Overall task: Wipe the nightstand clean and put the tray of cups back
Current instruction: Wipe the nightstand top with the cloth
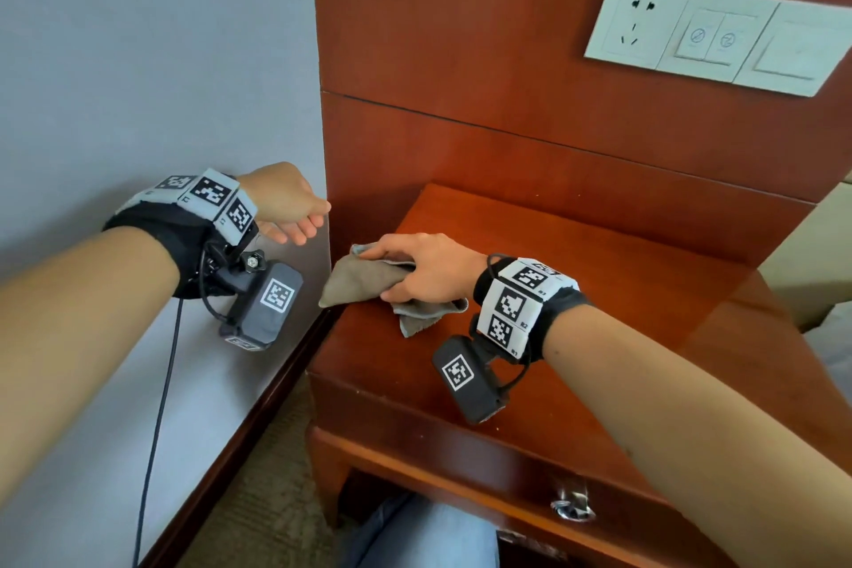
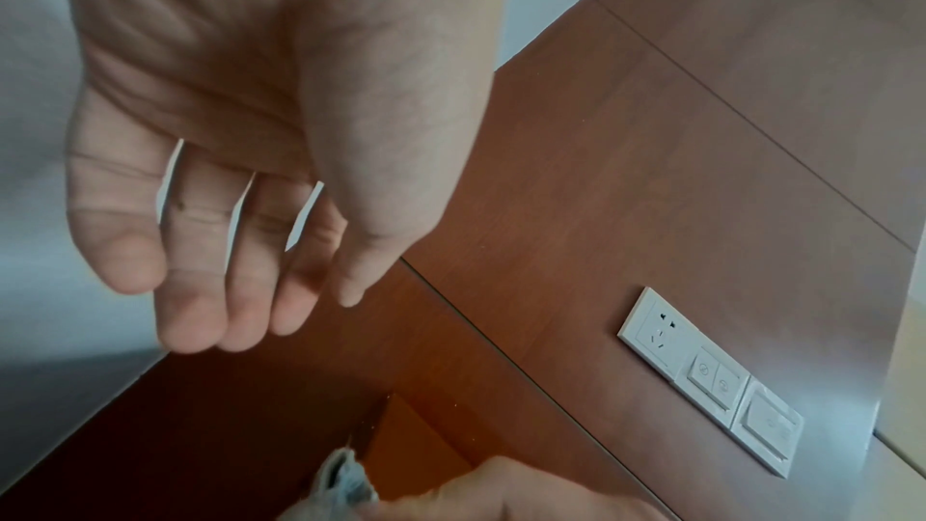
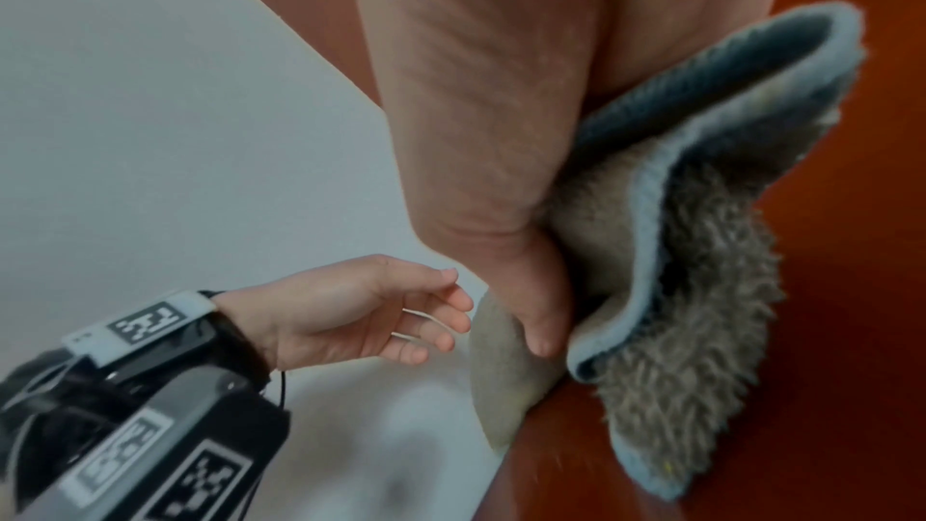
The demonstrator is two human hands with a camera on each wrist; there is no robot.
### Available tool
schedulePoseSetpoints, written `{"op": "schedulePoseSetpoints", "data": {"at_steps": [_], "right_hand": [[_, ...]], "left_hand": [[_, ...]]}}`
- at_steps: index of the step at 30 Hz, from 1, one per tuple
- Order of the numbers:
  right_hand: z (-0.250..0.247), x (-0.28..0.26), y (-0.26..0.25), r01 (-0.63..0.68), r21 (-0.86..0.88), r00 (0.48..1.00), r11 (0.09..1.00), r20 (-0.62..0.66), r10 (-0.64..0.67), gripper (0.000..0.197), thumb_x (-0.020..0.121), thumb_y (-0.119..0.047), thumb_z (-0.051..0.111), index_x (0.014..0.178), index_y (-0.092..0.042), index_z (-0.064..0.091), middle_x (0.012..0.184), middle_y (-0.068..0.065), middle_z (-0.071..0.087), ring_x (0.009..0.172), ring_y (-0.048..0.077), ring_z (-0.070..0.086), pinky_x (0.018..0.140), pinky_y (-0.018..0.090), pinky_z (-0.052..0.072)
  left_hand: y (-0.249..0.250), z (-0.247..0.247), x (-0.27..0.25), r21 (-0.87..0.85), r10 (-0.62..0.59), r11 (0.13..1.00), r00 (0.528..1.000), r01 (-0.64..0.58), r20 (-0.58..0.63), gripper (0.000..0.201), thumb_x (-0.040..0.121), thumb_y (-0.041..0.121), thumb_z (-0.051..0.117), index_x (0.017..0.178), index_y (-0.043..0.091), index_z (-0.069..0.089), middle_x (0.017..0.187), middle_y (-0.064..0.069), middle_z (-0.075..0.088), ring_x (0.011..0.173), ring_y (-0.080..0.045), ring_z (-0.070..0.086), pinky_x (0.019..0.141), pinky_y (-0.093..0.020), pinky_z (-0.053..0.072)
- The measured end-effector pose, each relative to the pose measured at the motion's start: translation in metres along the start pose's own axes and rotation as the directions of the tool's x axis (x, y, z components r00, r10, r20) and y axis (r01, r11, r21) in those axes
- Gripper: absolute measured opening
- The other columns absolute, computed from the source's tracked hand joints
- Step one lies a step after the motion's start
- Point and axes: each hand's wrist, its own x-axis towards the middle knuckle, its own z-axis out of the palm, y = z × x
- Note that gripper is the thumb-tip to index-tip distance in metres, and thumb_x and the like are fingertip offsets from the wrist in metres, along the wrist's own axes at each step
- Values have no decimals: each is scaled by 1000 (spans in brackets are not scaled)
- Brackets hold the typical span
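A grey-brown cloth (image 1: 364, 279) with a pale blue edge lies on the left part of the red-brown nightstand top (image 1: 599, 291), one corner hanging past the left edge. My right hand (image 1: 415, 268) grips the cloth (image 3: 676, 252) and holds it down on the wood. My left hand (image 1: 295, 212) hovers in the air left of the nightstand, fingers (image 2: 190, 292) relaxed and holding nothing. No tray or cups appear in any view.
A wooden wall panel (image 1: 507, 83) rises behind the nightstand, carrying a white socket and switch plate (image 1: 710, 35). A pale wall (image 1: 138, 60) with a dark skirting board is on the left. The drawer has a metal pull (image 1: 571, 510). A bed edge (image 1: 820, 268) is on the right.
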Motion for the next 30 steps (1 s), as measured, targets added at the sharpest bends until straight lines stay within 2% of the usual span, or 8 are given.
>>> {"op": "schedulePoseSetpoints", "data": {"at_steps": [9,12,14,16,23,26,28,30], "right_hand": [[35,-56,-29,175,56,979,983,96,-180,53,82,-20,73,129,-38,58,134,-12,58,121,7,51,93,14,30],[35,-82,-22,177,117,976,977,110,-190,51,77,-10,74,121,-34,66,130,-13,61,120,5,53,101,17,37],[30,-102,-7,154,160,976,975,132,-176,52,70,-3,72,114,-31,71,123,-12,66,116,6,59,106,27,42],[19,-127,14,119,176,976,977,158,-147,52,67,3,70,109,-27,75,120,-10,69,115,7,61,105,33,44],[-26,-231,101,-147,195,971,970,216,103,59,67,21,53,100,-21,79,120,-12,69,116,-2,60,103,32,48],[-45,-261,127,-230,136,970,964,118,214,62,67,17,55,94,-33,79,111,-10,73,109,11,65,97,35,51],[-55,-268,129,-245,239,963,939,-50,264,58,71,19,58,94,-31,77,103,-7,75,99,13,67,85,26,54],[-59,-260,122,-189,390,922,901,-246,300,50,75,17,64,97,-26,74,98,-5,74,89,8,67,74,15,52]], "left_hand": [[-13,23,-61,1,-30,1000,999,30,-37,31,98,26,52,98,-1,67,93,-13,70,74,-22,65,66,-27,50],[-10,30,-75,14,-31,999,999,32,-41,31,98,26,51,98,0,67,92,-11,70,74,-21,66,63,-27,50],[-4,32,-81,7,-29,1000,999,30,-42,31,98,27,52,98,0,68,91,-11,70,73,-21,66,62,-27,50],[6,37,-86,-3,-17,1000,999,17,-43,31,98,27,52,97,1,68,93,-11,71,73,-20,66,62,-27,50],[62,74,-89,14,80,997,997,-80,20,31,98,31,50,87,8,67,84,-4,70,72,-15,66,68,-27,53],[81,90,-87,42,125,991,990,-128,58,31,98,31,48,86,9,67,85,-3,70,75,-16,67,72,-29,54],[91,95,-85,45,150,987,986,-154,74,31,97,30,49,89,7,68,88,-5,71,82,-19,70,78,-32,55],[97,96,-82,43,173,983,982,-177,81,31,97,30,50,92,6,69,90,-7,72,87,-22,71,84,-36,57]]}}
